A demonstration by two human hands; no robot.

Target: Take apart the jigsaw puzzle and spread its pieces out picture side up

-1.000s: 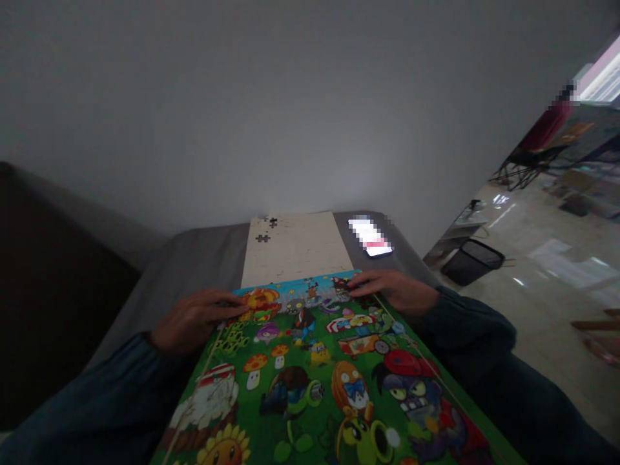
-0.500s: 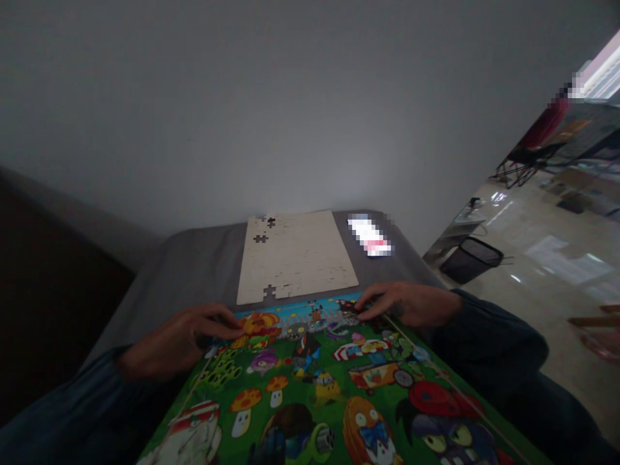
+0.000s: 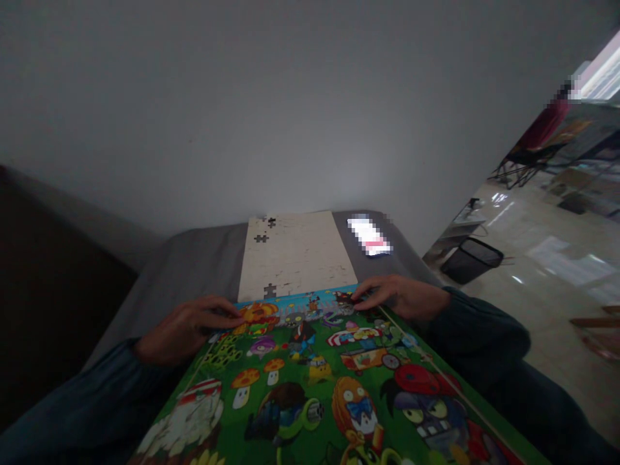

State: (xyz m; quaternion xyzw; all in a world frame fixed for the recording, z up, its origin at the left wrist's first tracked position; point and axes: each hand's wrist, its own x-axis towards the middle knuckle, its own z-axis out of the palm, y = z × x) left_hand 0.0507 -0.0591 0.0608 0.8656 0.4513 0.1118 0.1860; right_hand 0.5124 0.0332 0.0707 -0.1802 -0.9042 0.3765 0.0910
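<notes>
A large green picture board, printed with cartoon plants and zombies, lies in front of me and runs out of view at the bottom. My left hand is closed on its far left corner, thumb and fingers at the edge. The far right corner is held by my right hand, with the fingertips resting on the printed face. Just beyond is a pale jigsaw puzzle, plain side up, with a few piece-shaped gaps at its left and near sides. The board's far edge overlaps the puzzle's near edge.
A lit phone, blurred out, lies right of the puzzle on the grey cloth-covered surface. A grey wall rises directly behind. On the shiny floor at right stands a black mesh basket.
Both hands have moved the picture board slightly away from me. Its far edge now covers the near edge of the pale puzzle, which stays in place.
</notes>
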